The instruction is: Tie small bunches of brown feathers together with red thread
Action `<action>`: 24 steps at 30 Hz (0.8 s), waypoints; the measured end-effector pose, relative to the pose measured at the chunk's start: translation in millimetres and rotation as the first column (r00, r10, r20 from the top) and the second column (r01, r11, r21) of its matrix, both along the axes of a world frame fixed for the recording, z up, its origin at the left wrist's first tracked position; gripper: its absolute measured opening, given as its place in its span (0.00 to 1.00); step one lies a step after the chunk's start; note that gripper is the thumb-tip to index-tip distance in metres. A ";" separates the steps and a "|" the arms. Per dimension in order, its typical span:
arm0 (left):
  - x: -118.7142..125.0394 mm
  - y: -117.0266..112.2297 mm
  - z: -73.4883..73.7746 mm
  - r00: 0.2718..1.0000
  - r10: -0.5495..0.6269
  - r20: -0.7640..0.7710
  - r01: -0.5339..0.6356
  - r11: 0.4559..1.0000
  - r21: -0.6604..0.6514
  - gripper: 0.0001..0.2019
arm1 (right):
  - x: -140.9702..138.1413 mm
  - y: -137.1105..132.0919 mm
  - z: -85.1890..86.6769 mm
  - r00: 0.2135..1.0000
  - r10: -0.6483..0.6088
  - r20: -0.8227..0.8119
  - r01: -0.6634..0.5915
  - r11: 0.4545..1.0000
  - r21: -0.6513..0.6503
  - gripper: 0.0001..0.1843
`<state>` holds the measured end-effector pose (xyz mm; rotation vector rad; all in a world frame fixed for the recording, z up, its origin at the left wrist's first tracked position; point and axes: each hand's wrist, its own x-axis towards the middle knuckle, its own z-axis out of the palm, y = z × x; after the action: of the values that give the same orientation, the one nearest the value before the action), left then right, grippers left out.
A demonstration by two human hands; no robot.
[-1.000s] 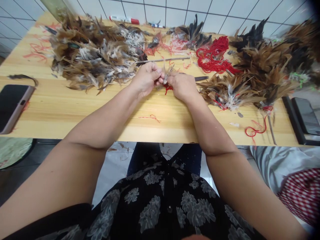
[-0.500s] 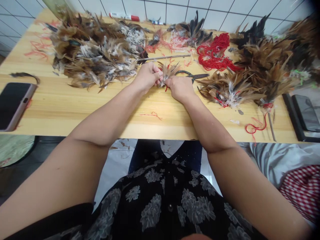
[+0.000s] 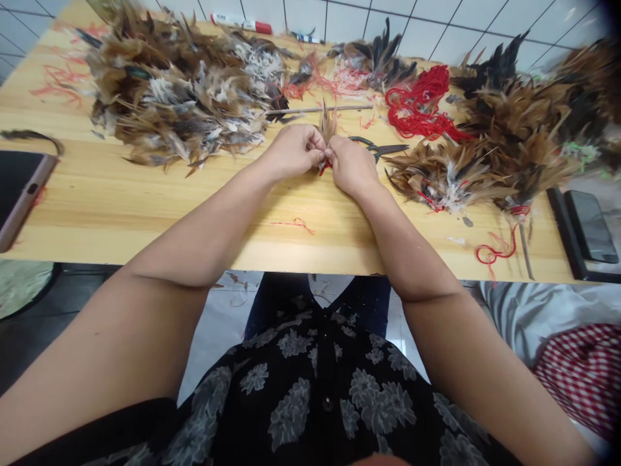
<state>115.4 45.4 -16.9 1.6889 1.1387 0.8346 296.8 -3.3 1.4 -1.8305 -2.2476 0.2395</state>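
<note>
A small bunch of brown feathers (image 3: 328, 123) stands tips-up between my hands over the wooden table, with a bit of red string (image 3: 325, 167) at its base. My left hand (image 3: 303, 150) is closed on the bunch in a fingertip pinch. From the other side, my right hand (image 3: 352, 162) is closed on it too, its fingertips against those of the left. The fingers hide most of the bunch's lower end. Just past my right hand lie scissors (image 3: 381, 149), partly covered by that hand.
A big feather heap (image 3: 179, 90) lies left; more feathers (image 3: 451, 171) lie right, near a red string skein (image 3: 420, 103). A thin stick (image 3: 334, 108) lies behind my hands. Phones (image 3: 22, 194) rest at both sides. Markers (image 3: 240, 24) line the tiled wall.
My hands have come closer together, fingertips now meeting. The feather bunch, spread out before, now looks narrower and more upright. The view has shifted slightly.
</note>
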 end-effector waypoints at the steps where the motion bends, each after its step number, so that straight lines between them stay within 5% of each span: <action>1: 1.5 -2.7 2.3 1.000 -0.004 -0.030 0.005 1.000 0.016 0.17 | 0.0 1.6 -2.8 1.000 -0.007 -0.009 0.007 1.000 0.011 0.17; 10: 4.4 -15.1 12.7 0.962 0.074 -0.263 -0.026 0.983 0.182 0.15 | 1.4 15.8 -36.7 0.963 0.013 -0.270 0.010 0.996 0.084 0.14; 16: 0.1 -4.7 4.1 0.999 -0.025 -0.033 0.024 0.999 -0.045 0.16 | 15.4 30.7 -41.7 0.904 0.025 -0.427 0.019 0.995 0.098 0.09; 24: 3.8 -16.9 24.0 0.996 -0.012 0.085 0.025 0.987 -0.157 0.20 | 23.0 39.7 -45.8 0.877 0.107 -0.469 -0.065 0.992 0.104 0.14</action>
<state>119.1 28.5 7.2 1.5187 1.1009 0.7755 319.8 36.5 -44.4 -1.4325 -1.9570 0.5369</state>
